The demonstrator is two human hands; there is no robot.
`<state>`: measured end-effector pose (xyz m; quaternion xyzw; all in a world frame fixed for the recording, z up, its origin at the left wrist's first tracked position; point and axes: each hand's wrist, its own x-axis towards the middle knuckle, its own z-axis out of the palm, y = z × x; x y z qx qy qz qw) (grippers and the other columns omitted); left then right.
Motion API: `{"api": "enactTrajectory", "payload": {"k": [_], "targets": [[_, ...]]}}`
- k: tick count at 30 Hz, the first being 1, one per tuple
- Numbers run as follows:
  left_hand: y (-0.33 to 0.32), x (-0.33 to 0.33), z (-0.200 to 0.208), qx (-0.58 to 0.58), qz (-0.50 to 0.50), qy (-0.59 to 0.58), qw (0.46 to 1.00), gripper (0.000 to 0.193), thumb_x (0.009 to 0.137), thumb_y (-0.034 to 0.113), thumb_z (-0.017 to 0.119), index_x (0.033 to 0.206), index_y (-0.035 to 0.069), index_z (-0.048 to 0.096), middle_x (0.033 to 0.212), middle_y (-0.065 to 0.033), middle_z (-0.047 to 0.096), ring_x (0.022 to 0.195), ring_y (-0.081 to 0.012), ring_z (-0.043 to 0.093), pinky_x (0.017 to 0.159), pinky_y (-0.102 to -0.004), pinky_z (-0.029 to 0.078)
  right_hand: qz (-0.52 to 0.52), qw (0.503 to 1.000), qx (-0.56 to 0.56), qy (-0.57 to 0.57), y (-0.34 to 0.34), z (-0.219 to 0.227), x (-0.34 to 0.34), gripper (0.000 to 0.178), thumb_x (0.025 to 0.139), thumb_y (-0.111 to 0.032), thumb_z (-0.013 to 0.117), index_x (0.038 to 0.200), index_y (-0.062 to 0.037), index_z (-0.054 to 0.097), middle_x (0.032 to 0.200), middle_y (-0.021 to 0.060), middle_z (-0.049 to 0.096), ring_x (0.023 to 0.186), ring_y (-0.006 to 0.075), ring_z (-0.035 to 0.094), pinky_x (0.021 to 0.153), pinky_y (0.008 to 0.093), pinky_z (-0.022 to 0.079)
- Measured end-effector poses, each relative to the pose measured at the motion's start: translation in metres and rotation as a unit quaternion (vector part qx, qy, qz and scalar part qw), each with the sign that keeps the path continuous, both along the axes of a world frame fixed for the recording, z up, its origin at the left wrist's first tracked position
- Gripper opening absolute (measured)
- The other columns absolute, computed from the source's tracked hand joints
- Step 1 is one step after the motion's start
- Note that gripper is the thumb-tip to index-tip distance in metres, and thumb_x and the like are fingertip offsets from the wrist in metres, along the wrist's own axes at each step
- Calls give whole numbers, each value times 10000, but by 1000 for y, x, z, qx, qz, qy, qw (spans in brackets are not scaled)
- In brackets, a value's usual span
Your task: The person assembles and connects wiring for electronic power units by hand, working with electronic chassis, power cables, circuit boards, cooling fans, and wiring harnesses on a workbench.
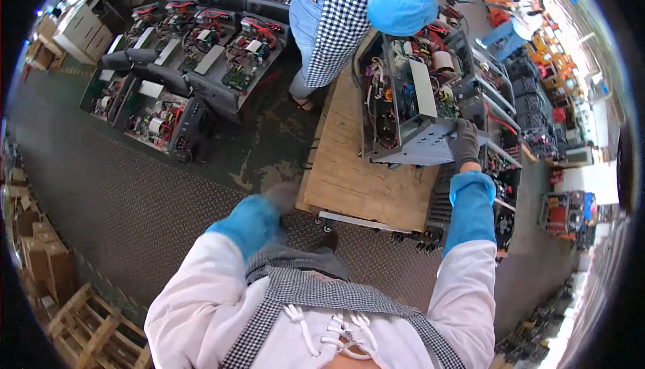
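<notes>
My right hand (465,142), in a dark glove below a blue sleeve cover, is closed on the near right corner of an open machine chassis (424,142). This grey metal box shows circuit boards, wires and a long pale strip on top. It stands tilted at the far part of a wooden-topped cart (363,184), beside more open machines (496,120) on the right. Over the cart's near left corner is my left hand (282,196), smeared by motion, so its fingers cannot be made out. Nothing shows in it.
Across the cart a person in a checked apron (336,36) stands close to the chassis. Rows of open machines (158,120) sit on the floor at the left. Cardboard boxes (50,261) and a wooden pallet (91,329) lie at the near left. Another person (521,23) is far right.
</notes>
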<state>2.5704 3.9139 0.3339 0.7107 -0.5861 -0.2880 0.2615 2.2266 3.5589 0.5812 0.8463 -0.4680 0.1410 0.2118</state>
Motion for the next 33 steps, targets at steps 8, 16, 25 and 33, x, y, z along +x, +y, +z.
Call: {"api": "enactTrajectory", "payload": {"k": [8, 16, 25, 33], "targets": [[363, 107, -195, 166, 172, 35, 970, 420, 842, 374, 613, 1129, 73, 668, 1164, -185, 639, 1098, -341, 602, 912, -435, 489, 53, 997, -2, 60, 18, 33, 36, 439, 666, -279, 780, 1013, -104, 576, 1010, 129, 618, 1035, 351, 540, 880, 443, 454], [317, 80, -160, 161, 514, 361, 761, 350, 818, 215, 669, 1122, 43, 673, 1077, -157, 679, 938, -246, 661, 829, -359, 514, 65, 997, -4, 40, 104, 48, 22, 438, 638, -288, 782, 967, -103, 561, 978, 96, 619, 1003, 332, 557, 819, 447, 474], [187, 188, -32, 200, 351, 200, 893, 457, 812, 212, 666, 1218, 13, 604, 1182, -180, 636, 1100, -273, 604, 927, -350, 473, 24, 1000, 1, 0, 175, 44, 9, 399, 591, -181, 772, 926, -71, 585, 952, 125, 593, 977, 346, 548, 838, 465, 460], [-22, 349, 92, 109, 161, 18, 981, 605, 827, 361, 580, 1313, 12, 494, 1277, -233, 547, 1167, -380, 538, 989, -448, 423, -47, 997, 39, -51, 208, 19, 6, 311, 658, -74, 691, 934, -70, 548, 980, 150, 564, 983, 369, 535, 869, 455, 439]]}}
